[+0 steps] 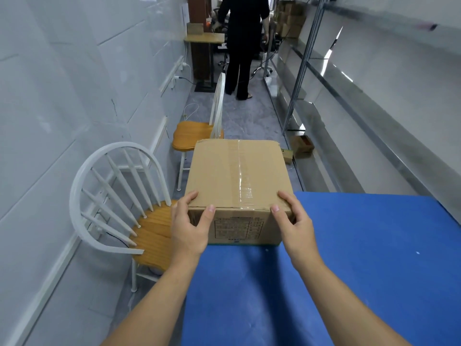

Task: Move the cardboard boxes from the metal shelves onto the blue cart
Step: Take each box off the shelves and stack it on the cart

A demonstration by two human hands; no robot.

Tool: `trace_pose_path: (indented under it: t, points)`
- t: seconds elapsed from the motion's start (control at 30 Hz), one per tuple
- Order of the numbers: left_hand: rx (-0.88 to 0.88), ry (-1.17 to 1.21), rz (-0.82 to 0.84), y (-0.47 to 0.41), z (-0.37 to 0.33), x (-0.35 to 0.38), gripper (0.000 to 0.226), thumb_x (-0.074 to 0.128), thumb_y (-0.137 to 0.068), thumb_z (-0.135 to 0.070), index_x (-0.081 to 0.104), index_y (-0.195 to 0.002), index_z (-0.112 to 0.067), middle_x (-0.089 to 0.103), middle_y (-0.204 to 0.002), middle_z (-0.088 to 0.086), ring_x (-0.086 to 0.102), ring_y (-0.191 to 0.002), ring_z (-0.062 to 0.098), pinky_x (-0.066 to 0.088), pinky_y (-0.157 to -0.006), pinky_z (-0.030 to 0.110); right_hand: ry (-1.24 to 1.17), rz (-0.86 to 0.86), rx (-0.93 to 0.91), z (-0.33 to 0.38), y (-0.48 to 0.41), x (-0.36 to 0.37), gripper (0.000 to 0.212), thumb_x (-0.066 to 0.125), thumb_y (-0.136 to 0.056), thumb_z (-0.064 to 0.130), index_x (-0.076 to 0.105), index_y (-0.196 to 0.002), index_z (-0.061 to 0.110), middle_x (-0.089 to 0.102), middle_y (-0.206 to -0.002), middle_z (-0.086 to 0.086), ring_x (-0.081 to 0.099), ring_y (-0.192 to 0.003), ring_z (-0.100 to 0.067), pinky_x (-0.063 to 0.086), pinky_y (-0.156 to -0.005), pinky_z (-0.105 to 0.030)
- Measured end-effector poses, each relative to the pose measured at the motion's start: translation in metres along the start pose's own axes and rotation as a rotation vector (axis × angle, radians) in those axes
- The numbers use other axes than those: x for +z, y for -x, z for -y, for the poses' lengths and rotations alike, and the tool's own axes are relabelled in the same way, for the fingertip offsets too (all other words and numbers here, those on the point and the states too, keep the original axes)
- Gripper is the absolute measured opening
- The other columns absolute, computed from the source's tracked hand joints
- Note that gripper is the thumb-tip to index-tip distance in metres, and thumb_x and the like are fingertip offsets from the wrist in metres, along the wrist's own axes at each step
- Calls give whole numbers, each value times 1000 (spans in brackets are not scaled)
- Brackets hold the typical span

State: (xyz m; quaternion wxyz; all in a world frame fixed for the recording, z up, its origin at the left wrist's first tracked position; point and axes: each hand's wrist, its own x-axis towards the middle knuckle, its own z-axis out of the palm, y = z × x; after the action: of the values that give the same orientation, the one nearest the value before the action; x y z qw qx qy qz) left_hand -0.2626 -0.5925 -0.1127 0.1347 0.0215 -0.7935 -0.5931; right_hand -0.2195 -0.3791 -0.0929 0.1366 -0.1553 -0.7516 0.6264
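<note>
Over the blue cart, left hand and right hand grip the cardboard box by its near corners.

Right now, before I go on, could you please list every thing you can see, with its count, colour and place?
taped cardboard box: one, brown, far left corner of the cart
blue cart: one, blue, directly in front
metal shelves: one long unit, silver, along the right
stacked cardboard boxes: several, brown, far end of the shelves
small open cardboard box: one, brown, floor by the shelves
chairs: two, white with wooden seats, left wall; the second farther on
wooden table: one, light brown, far left
person: one, black clothes, far end of the aisle
left hand, right hand: both hands grip the taped box's near top edge
</note>
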Motion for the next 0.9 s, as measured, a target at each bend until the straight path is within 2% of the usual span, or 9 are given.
trace_pose_path:
  t: [0.13, 0.3, 0.47, 0.57, 0.63, 0.73, 0.9]
  points:
    - [-24, 5, -2, 0, -2, 0, 40, 66, -89, -44, 47, -124, -44, 47, -125, -10, 50, -118, 12, 49, -102, 43, -9, 1, 11, 3, 0, 1, 29, 65, -94, 33, 60, -116, 52, 59, -132, 15, 54, -118, -10, 46, -106, -36]
    - [-23, 5, 32, 4, -8, -2, 39, 68, -89, -40, 49, -123, -40, 50, -127, -5, 50, -117, 13, 46, -100, 34, -22, -9, 13, 1, 2, -2, 28, 65, -94, 34, 61, -115, 51, 59, -131, 16, 55, -114, -8, 46, -105, -34]
    - [-132, 132, 170, -18, -2, -23, 24, 62, -92, -43, 64, -115, -39, 60, -124, -6, 58, -112, 11, 50, -100, 43, -20, -12, 10, 2, 1, -1, 28, 64, -95, 33, 61, -118, 48, 61, -131, 12, 55, -109, -6, 47, -103, -32]
    - [-121, 110, 208, -21, -2, -28, 21, 62, -92, -44, 64, -113, -45, 59, -126, -3, 58, -113, 15, 51, -99, 42, -31, -7, 12, 4, 2, -2, 28, 64, -95, 33, 61, -118, 47, 60, -131, 12, 55, -104, -4, 47, -97, -29]
    - [-129, 125, 214, -20, -4, -26, 19, 62, -94, -39, 63, -112, -45, 59, -126, 0, 59, -111, 17, 52, -97, 41, -29, 5, 18, 5, 1, -5, 26, 64, -94, 34, 61, -116, 49, 60, -130, 9, 53, -99, -4, 46, -92, -26]
    - [-140, 131, 214, -20, -5, -25, 22, 62, -95, -34, 62, -117, -38, 59, -126, 0, 59, -109, 16, 53, -92, 35, -18, 19, 23, 4, 1, -8, 27, 65, -94, 36, 62, -118, 49, 61, -129, 8, 53, -97, -6, 47, -92, -28]
    - [-122, 105, 165, -16, -5, -21, 24, 61, -95, -36, 61, -119, -37, 58, -124, -1, 58, -107, 13, 52, -86, 29, -31, 4, 19, 5, 2, -4, 29, 63, -95, 33, 60, -121, 45, 59, -129, 12, 53, -99, -2, 44, -85, -21]
